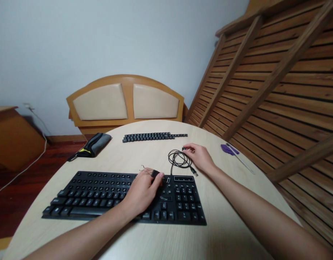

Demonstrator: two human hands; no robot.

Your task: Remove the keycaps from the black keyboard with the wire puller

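Observation:
A black keyboard [94, 211] lies across the front of the table, with its upper rows and the area beside the number pad stripped of keycaps. Over its top edge, my left hand [140, 191] is closed around a keycap puller [154, 174] with a black handle; its thin wire ends poke out past the fingers. To the right, my right hand [200, 156] pinches a small black keycap [183, 148] just above the table, beside the coiled cable [179, 159]. Behind both hands, loose keycaps [147, 137] are lined up in rows.
A grey and black pouch [97, 145] with a yellow stripe lies at the left table edge. On the right are a purple cloth [229, 149] and a thin white stick [243, 162]. A wooden headboard [129, 101] stands behind the table, slatted wood [264, 94] at the right.

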